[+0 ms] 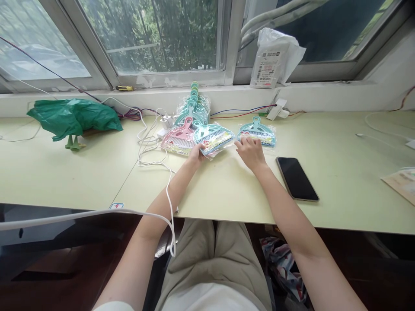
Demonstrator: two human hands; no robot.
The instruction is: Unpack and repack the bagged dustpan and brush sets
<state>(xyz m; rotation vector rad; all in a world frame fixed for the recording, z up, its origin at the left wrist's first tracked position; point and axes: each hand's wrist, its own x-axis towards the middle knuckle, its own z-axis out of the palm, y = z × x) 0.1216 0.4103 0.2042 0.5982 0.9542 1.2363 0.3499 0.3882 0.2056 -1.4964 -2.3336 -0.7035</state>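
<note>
My left hand (197, 154) is gripping a wrapped blue dustpan (215, 137) by its near left edge. A pink dustpan (179, 139) is lying just left of it, and a blue stack (192, 108) is leaning behind. My right hand (251, 152), fingers bent, is covering the near edge of another dustpan (257, 128); whether it's pinching anything, I cannot tell. A phone (297, 178) is lying beside my right forearm.

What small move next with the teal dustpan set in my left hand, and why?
Perhaps bring your right hand to the right edge of the teal dustpan set: your left hand holds it only near its lower left corner, and your right hand is close to that edge.
</note>
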